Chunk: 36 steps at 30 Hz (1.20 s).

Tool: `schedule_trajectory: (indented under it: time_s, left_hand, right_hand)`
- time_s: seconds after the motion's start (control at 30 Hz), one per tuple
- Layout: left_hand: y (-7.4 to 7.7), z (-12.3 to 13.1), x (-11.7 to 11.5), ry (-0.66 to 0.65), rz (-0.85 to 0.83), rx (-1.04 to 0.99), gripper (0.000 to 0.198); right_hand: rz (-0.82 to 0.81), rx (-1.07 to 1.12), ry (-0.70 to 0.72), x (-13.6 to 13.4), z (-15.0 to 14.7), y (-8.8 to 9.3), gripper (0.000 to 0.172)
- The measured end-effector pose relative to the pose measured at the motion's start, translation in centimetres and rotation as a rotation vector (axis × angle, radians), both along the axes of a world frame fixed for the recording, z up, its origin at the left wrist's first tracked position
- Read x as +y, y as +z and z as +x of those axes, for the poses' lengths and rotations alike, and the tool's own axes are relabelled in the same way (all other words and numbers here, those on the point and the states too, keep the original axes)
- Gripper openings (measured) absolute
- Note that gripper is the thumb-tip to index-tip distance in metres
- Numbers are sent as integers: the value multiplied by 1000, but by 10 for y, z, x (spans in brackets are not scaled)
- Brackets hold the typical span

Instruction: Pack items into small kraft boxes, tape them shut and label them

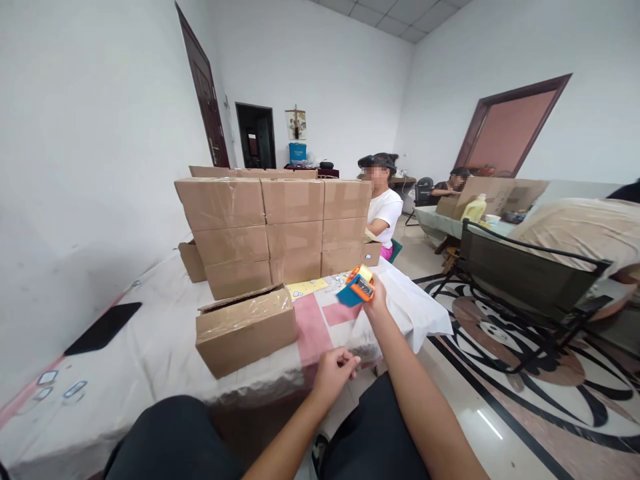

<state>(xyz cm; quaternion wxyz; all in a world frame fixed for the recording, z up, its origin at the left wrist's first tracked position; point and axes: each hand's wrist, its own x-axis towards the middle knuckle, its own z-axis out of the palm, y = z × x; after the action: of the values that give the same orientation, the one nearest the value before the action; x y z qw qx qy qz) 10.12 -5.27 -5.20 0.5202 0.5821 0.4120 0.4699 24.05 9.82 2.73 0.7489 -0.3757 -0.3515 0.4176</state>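
Note:
My right hand [378, 297] grips an orange and blue tape dispenser [359, 287] and holds it above the right part of the table. At the front edge of the table, my left hand [336, 371] is loosely curled, with nothing visible in its fingers. In front and to the left of my hands lies a single cardboard box [250, 333]; a dark gap runs along its top edge. Behind it rises a stacked block of cardboard boxes [295, 230], several of them with shiny clear tape across their faces. Neither hand touches a box.
A pale cloth [165, 353] covers the table, with a black flat pad [104, 328] at left. Across the table sits a person in a white shirt [387, 217]. A folding chair [530, 267] stands right, near another table with a yellow bottle [474, 209].

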Motion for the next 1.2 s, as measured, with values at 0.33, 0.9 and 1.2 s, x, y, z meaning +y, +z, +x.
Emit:
schedule_trajectory:
  time_s: [0.33,0.9,1.2]
  left_hand:
    - [54,-45,32,146,120,-173,41]
    - [100,-107,18,346,408,327,40]
    - [125,-212,13,692,407,1134,62]
  right_hand:
    - [-127,-400,21,19,35,-47,52]
    - [436,-845,450,-61,-80,47,21]
    - [449,-862,521,-51,-137,78,23]
